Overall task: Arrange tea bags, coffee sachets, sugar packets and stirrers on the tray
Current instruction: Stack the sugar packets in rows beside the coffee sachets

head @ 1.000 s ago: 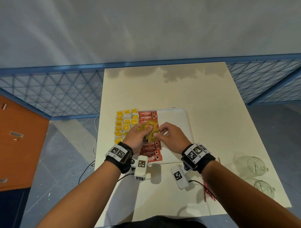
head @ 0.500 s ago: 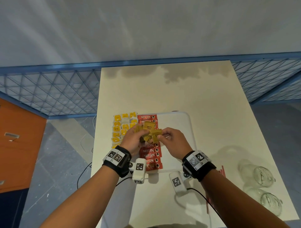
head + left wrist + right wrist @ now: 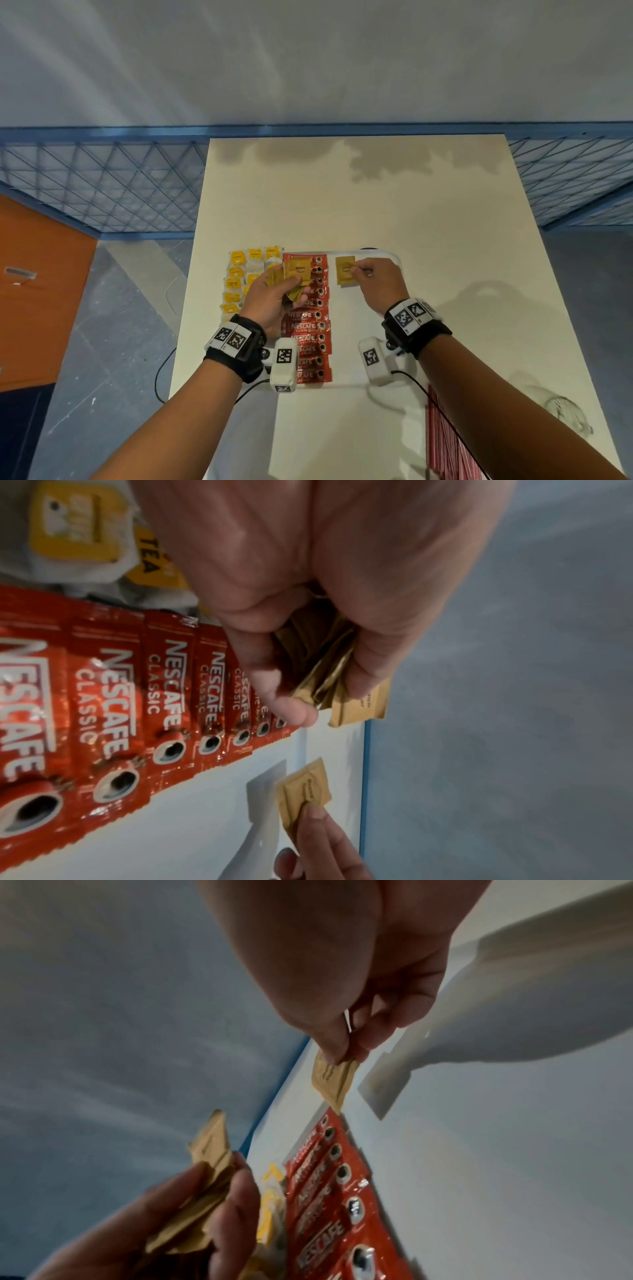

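A white tray (image 3: pixel 383 359) lies on the cream table. Yellow tea bags (image 3: pixel 236 284) fill its left side, and a column of red coffee sachets (image 3: pixel 310 339) runs beside them. My left hand (image 3: pixel 274 294) grips a fanned bunch of brown sugar packets (image 3: pixel 296 274) above the sachets. My right hand (image 3: pixel 375 284) pinches a single brown sugar packet (image 3: pixel 344 270) just above the tray's far part, right of the sachets. The pinch shows in the right wrist view on that single packet (image 3: pixel 332 1080), and the left wrist view shows the bunch (image 3: pixel 325 674). Red stirrers (image 3: pixel 445 442) lie on the table near my right forearm.
Two clear glass jars (image 3: pixel 561 414) lie on the table's near right. A blue mesh fence (image 3: pixel 102 192) runs behind and beside the table. An orange cabinet (image 3: pixel 37 291) stands at the left. Cables trail from the wrist cameras over the near table edge.
My right hand has pulled one sugar packet out of the bunch and carried it right, over the tray's bare part. The left hand keeps the rest.
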`<move>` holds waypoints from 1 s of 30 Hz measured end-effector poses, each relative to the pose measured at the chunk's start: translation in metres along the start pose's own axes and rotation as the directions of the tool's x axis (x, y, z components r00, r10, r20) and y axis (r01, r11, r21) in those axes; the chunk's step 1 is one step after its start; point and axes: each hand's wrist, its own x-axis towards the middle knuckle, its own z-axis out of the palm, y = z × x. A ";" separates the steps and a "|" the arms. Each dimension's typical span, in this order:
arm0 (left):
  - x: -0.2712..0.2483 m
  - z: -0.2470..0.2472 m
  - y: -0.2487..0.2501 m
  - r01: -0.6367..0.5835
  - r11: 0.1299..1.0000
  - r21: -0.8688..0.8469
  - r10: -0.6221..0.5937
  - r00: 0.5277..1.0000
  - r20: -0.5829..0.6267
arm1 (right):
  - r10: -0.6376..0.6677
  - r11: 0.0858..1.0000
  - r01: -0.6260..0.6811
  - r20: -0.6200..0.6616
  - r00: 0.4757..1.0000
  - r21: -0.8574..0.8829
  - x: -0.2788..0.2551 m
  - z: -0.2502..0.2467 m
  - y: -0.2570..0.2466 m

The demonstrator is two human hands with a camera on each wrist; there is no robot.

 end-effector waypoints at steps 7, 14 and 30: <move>0.011 0.008 -0.001 -0.004 1.000 0.009 0.004 1.000 -0.027 | 0.023 0.995 -0.021 0.015 1.000 -0.098 0.023 0.014 -0.005; 0.018 0.012 -0.004 0.011 1.000 0.028 -0.010 0.999 -0.039 | 0.044 0.998 -0.044 -0.003 0.999 -0.036 0.030 0.021 -0.008; 0.017 0.022 -0.009 0.000 0.997 0.071 0.002 1.000 -0.021 | -0.157 0.970 0.138 0.081 0.984 0.198 0.007 0.014 -0.020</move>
